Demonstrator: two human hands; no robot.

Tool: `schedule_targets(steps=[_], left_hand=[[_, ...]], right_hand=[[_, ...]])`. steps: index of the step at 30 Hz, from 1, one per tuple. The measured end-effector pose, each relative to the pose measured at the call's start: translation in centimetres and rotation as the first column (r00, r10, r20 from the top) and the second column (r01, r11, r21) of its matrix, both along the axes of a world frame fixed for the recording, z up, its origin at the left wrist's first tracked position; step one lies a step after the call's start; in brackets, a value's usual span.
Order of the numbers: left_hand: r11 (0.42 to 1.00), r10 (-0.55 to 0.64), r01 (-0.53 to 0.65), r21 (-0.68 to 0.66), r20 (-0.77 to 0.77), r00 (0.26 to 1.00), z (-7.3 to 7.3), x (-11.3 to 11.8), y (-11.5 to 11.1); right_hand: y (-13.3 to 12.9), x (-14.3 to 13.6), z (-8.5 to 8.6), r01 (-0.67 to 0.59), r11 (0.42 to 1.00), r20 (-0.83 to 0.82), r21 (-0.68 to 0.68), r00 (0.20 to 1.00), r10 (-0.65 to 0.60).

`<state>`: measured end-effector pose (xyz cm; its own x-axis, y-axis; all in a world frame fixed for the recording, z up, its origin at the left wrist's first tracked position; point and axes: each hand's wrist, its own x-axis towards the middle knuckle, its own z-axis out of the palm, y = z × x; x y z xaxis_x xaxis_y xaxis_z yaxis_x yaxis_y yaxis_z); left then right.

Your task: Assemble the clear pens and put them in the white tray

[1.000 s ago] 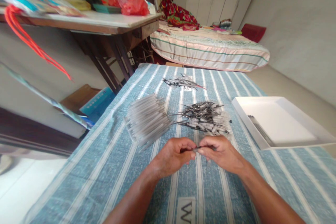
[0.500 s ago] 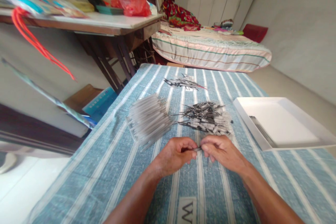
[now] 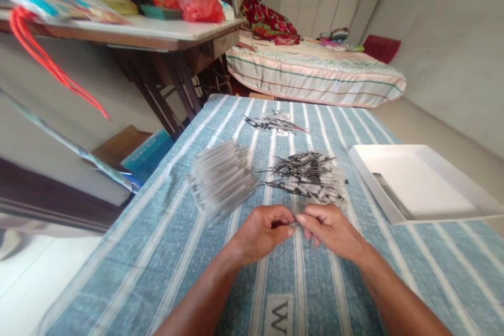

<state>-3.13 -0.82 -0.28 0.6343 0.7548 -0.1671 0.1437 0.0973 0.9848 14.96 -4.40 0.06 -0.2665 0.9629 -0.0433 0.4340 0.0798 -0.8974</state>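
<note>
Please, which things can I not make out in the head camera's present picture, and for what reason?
All in the head view:
Thin piece: left hand and right hand cover most of it.
Mixed pile: overlap hides its lower pieces.
Pale rods: too blurred to count.
White "W" patch: the bottom edge cuts off the rest.
Far label: small pile covers part of it.

Before me, the cloth-covered counter (image 3: 134,268) supports slender pale pieces (image 3: 223,178) at left, a dark-and-pale pile (image 3: 309,176) at centre, a smaller pile (image 3: 275,124) beyond, an open white box (image 3: 433,178) at right.
</note>
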Motion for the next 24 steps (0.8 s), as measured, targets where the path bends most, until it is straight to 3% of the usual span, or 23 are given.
schedule_targets(steps=[9,15,24], left_hand=[[0.976,0.076,-0.06,0.208,-0.071,0.995,0.4,0.1,0.0],[0.879,-0.021,0.12,0.461,-0.215,0.976,1.1,-0.5,0.5],[0.834,0.075,0.065,0.547,-0.229,0.97,0.8,-0.2,0.3]], right_hand=[[0.3,-0.3,0.2,0.062,0.996,-0.013,0.058,0.998,-0.061],[1.0,0.5,1.1,0.084,0.995,0.0,0.061,0.996,-0.084],[1.7,-0.1,1.9,0.088,0.996,0.053,0.015,0.995,-0.088]])
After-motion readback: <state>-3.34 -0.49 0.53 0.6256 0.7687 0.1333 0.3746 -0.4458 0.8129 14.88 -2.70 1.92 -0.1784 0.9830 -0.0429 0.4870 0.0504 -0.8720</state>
